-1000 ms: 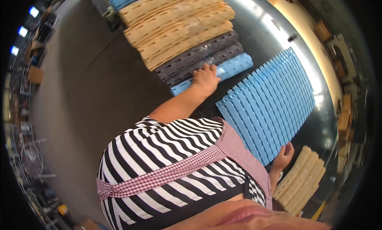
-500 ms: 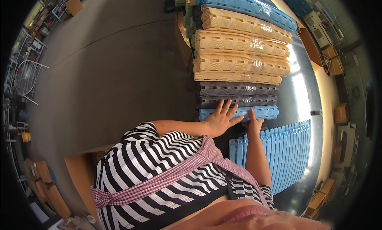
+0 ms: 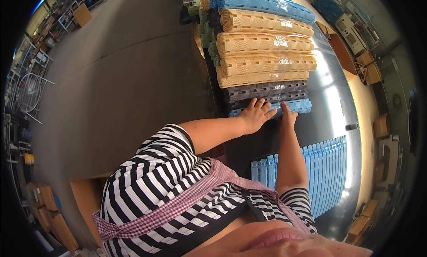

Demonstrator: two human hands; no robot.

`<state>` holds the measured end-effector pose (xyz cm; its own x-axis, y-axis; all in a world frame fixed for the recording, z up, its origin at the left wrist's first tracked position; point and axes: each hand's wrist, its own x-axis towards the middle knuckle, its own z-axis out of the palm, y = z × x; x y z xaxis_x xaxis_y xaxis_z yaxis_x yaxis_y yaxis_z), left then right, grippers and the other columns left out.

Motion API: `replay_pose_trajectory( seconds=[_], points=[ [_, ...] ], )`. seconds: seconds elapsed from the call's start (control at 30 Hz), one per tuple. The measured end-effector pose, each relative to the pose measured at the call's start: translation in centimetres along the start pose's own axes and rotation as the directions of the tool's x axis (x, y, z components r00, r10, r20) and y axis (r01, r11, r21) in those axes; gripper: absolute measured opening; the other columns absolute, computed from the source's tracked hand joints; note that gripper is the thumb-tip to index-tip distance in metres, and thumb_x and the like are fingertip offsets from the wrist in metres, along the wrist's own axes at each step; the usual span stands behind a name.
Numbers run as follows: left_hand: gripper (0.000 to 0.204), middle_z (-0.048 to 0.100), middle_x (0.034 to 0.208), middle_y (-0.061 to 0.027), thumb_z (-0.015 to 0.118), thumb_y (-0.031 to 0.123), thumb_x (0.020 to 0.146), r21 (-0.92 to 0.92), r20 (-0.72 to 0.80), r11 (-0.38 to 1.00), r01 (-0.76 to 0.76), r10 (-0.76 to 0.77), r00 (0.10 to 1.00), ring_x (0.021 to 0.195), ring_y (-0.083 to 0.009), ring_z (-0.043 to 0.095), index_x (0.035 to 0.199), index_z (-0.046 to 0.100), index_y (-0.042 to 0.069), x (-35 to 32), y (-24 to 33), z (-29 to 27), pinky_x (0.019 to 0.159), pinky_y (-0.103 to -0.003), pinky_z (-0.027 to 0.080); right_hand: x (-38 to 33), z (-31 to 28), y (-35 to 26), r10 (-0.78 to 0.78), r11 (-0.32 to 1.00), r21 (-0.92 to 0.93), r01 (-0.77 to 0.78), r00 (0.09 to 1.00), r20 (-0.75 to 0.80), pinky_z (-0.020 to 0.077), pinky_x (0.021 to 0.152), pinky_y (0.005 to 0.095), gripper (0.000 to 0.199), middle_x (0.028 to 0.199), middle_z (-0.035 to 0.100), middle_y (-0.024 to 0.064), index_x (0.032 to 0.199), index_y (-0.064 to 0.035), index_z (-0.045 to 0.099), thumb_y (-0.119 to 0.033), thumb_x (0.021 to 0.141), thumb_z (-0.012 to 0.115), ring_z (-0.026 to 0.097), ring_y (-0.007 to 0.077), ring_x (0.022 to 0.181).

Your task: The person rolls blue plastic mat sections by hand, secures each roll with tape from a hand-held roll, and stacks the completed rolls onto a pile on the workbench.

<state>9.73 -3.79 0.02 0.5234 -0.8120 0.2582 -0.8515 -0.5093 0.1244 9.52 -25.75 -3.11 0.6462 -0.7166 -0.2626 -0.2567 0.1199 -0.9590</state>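
Note:
A blue rolled mat (image 3: 302, 106) lies crosswise on the dark table, up against the dark grey rolled mats (image 3: 267, 91). Over its left part my left hand (image 3: 258, 117) is spread, fingers apart and reaching across the top. My right hand (image 3: 289, 116) is at the roll's near side, its thumb up along the roll and the other fingers bent and partly hidden underneath. Closer to me and to the right, a blue slatted mat (image 3: 318, 170) lies flat, with my right forearm passing over its left part.
Beyond the dark rolls lie several tan rolled mats (image 3: 267, 43) and a blue roll (image 3: 267, 6). Green rolls (image 3: 206, 32) sit at the far left. A small dark cylinder (image 3: 352, 126) stands near the table's right edge. Behind my left arm is an open cardboard box (image 3: 84, 199).
Both hands and the blue roll have moved away from me, closer against the dark rolls. The gap between that roll and the flat blue mat is wider. The view has shifted slightly.

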Motion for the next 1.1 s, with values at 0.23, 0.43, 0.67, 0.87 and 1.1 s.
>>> replay_pose_trajectory(
  seconds=[0.23,0.43,0.67,0.87,1.1],
  points=[
    [0.068,0.028,0.163,-0.0211,0.047,0.017,0.097,0.125,0.096,0.991,0.037,-0.050,0.994,0.151,-0.0465,0.021,0.162,0.031,0.022,1.0,1.0,1.9,0.122,-0.061,0.016,-2.5,-1.8,-2.6,0.218,0.926,-0.327,-0.189,0.974,0.055,0.0563,0.057,0.0395,0.088,0.095,0.067,0.0149,0.143,0.0018,0.043,-0.052,0.085,0.081,0.067,0.0251,0.072],
    [0.091,0.018,0.168,-0.0214,0.071,0.045,0.091,0.216,0.285,0.975,0.052,-0.114,0.952,0.154,-0.0483,0.012,0.165,0.020,0.025,0.9,3.7,-1.2,0.122,-0.065,0.011,-20.7,-10.1,-2.7,-0.251,0.922,-0.202,0.331,0.906,0.340,0.0528,0.082,0.0315,0.079,0.097,0.069,0.0093,0.155,0.0006,0.037,-0.024,0.092,0.078,0.066,0.0169,0.092],
    [0.087,0.009,0.169,-0.0264,0.070,0.045,0.092,0.152,0.237,0.985,0.080,-0.115,0.965,0.156,-0.0490,0.007,0.164,0.025,0.025,0.1,4.7,-0.7,0.120,-0.070,0.008,-38.0,-27.8,7.9,-0.342,0.809,-0.566,0.159,0.910,-0.233,0.0546,0.078,0.0314,0.047,0.099,0.069,0.0099,0.135,-0.0027,0.060,-0.009,0.090,0.073,0.066,0.0177,0.087],
    [0.037,0.055,0.145,-0.0170,0.076,0.018,0.084,-0.490,-0.218,0.559,-0.668,0.664,0.715,0.136,-0.0337,0.052,0.120,0.069,0.014,-1.5,9.1,1.0,0.114,-0.052,0.036,-45.7,-32.7,15.7,-0.529,0.297,-0.941,0.163,0.849,-0.020,0.0340,0.114,0.0533,0.070,0.144,0.056,0.0193,0.138,-0.0085,0.061,-0.027,0.075,0.084,0.047,0.0417,0.137],
    [0.050,0.042,0.159,-0.0169,0.077,0.026,0.088,-0.507,-0.106,0.387,-0.770,0.859,0.501,0.152,-0.0382,0.030,0.135,0.063,0.016,-6.7,13.0,5.3,0.124,-0.059,0.018,-44.6,-32.7,21.6,-0.481,0.223,-0.974,0.045,0.874,-0.069,0.0141,0.124,0.0555,0.101,0.167,0.029,0.0180,0.158,-0.0163,0.039,-0.065,0.077,0.074,0.020,0.0395,0.156]
  ],
)
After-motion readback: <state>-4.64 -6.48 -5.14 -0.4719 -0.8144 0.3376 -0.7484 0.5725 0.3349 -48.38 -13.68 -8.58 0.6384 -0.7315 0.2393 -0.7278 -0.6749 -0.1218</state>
